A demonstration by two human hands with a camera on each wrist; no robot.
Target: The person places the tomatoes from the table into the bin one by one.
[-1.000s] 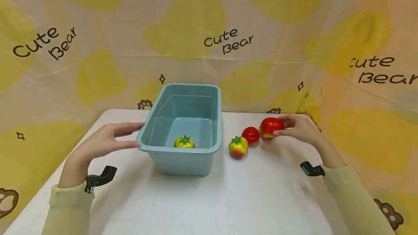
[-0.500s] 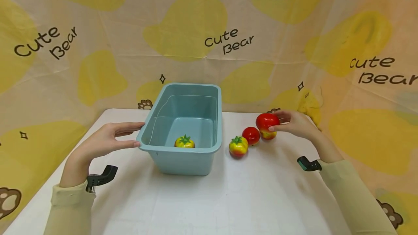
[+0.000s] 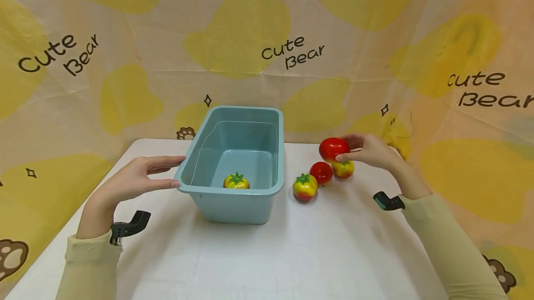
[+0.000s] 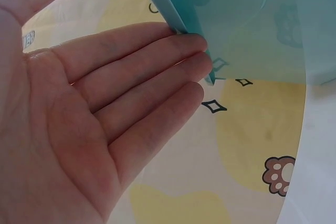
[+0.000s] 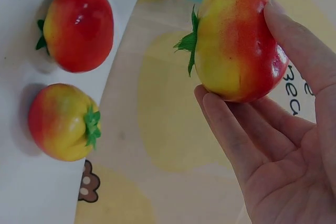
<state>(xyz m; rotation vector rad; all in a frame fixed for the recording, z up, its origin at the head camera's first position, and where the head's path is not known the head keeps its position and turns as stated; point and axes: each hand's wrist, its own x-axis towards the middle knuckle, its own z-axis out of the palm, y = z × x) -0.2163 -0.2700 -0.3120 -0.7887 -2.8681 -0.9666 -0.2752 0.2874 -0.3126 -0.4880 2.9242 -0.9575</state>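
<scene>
Held in the right hand [image 5: 283,145], glossy red-and-yellow tomato [image 5: 236,43], green stem sideways.

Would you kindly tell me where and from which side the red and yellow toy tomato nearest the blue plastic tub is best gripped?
Grip the red and yellow toy tomato across its round sides, coming from above. It sits upright with its green leafy top up, and its near side is free. The all-red toy tomato crowds its far right and the blue plastic tub stands to its left, so fingers fit best front and back.

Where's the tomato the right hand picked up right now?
In the head view the held tomato is off the table in the right hand, right of the blue bin, above three tomatoes left there.
</scene>
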